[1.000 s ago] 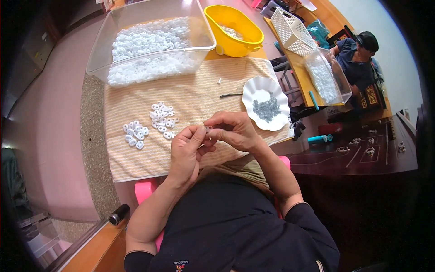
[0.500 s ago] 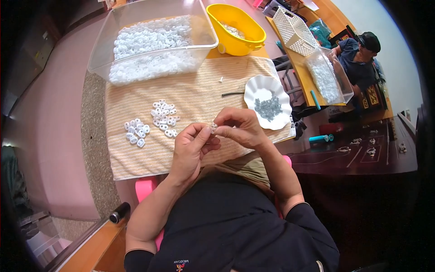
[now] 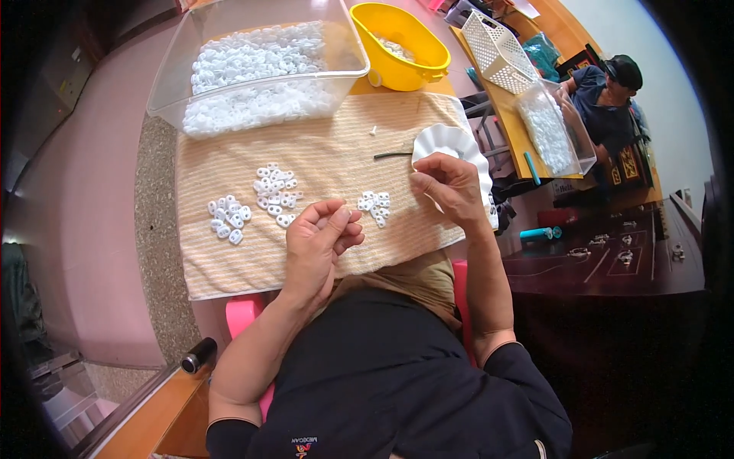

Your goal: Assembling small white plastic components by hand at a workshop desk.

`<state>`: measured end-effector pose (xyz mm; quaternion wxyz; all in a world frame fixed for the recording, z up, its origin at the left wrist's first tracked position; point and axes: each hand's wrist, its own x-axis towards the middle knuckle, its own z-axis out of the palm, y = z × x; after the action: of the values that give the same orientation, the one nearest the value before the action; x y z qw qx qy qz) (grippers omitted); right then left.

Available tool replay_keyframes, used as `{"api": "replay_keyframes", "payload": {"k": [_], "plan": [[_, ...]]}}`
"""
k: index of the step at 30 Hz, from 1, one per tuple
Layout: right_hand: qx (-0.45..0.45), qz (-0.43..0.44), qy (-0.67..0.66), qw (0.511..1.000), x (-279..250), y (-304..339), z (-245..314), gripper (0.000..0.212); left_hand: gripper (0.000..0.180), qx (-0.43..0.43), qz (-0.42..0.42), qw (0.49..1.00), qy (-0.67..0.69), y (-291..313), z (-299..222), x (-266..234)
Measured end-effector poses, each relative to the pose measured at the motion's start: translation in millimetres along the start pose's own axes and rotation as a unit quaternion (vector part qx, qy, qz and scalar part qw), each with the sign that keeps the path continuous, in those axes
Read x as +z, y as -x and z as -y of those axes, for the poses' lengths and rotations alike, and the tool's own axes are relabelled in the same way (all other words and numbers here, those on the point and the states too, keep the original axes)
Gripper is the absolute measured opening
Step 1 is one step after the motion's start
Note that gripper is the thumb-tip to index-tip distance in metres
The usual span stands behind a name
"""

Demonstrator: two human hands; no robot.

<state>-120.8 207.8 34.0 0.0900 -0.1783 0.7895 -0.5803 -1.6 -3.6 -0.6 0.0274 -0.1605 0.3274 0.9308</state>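
"So, what are the hands doing?"

"The left hand (image 3: 312, 249) is over the near part of the striped cloth (image 3: 329, 157), its thumb laid close against its curled fingers. Whether a piece is pinched there, I cannot tell."

"And the right hand (image 3: 453, 191)?"

"It hangs at the near left of the scalloped white plate (image 3: 484, 180), covering much of the inside. Thumb and forefinger are drawn close together, a narrow pinch; again, I cannot tell if anything is between them."

"Where are the small white pieces?"

"On the cloth, in three groups. One is the left cluster (image 3: 228, 218). The middle cluster (image 3: 274, 191) lies just right of it, up beyond the left hand. The small cluster (image 3: 375, 206) sits between the two hands, touching neither."

"Anything else nearby?"

"Yes: a thin dark rod (image 3: 392, 156) just left of the plate, and a lone white bit (image 3: 373, 131) farther up the cloth. At the far end stand a big clear bin (image 3: 256, 115) heaped with white pieces and, right beside it, a yellow tub (image 3: 409, 73)."

"Who's that on the right?"

"A co-worker (image 3: 596, 103) in a dark cap, seated at another tabletop with a second clear bin (image 3: 582, 149) and a white perforated basket (image 3: 497, 57)."
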Motion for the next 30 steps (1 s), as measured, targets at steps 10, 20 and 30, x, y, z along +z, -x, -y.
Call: {"api": "replay_keyframes", "payload": {"k": [10,20,30], "plan": [[-0.060,-0.060,0.188,0.979,-39.7,-5.4,0.5,0.014,0.019,0.005,-0.010,1.000,-0.020,0.9,0.2,0.3],[-0.045,-0.028,0.383,0.922,-57.2,-22.7,-12.9,0.015,0.015,0.009,0.002,1.000,-0.029,0.5,3.0,-0.5],[-0.028,0.036,0.446,0.894,-55.6,-39.3,-14.8,0.017,0.014,-0.028,0.032,0.999,-0.025,1.0,2.8,-0.9]]}}
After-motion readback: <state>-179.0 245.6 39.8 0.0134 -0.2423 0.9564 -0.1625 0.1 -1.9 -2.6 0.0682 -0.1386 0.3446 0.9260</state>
